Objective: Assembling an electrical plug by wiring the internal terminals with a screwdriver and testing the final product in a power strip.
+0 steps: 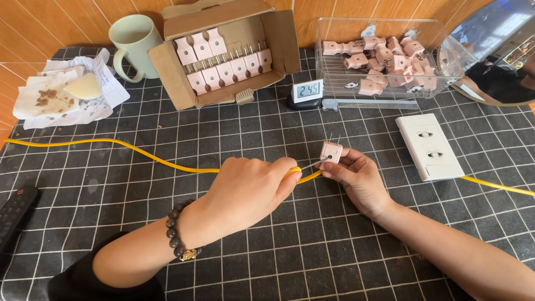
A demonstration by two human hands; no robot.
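My left hand (248, 189) grips a yellow-handled screwdriver (304, 165) whose metal tip points into a pink plug (330, 151). My right hand (359, 178) holds that plug by its sides, prongs up, just above the dark grid mat. A yellow cable (139, 150) runs across the mat under both hands and continues to the right edge. A beaded bracelet sits on my left wrist.
A cardboard box (167, 72) of pink plugs stands at the back, next to a pale green mug (134, 42). A clear bin (334, 72) holds several more plugs. A small digital clock (307, 91), a white socket strip (429, 146), crumpled papers (61, 95) and a black remote (14, 217) lie around.
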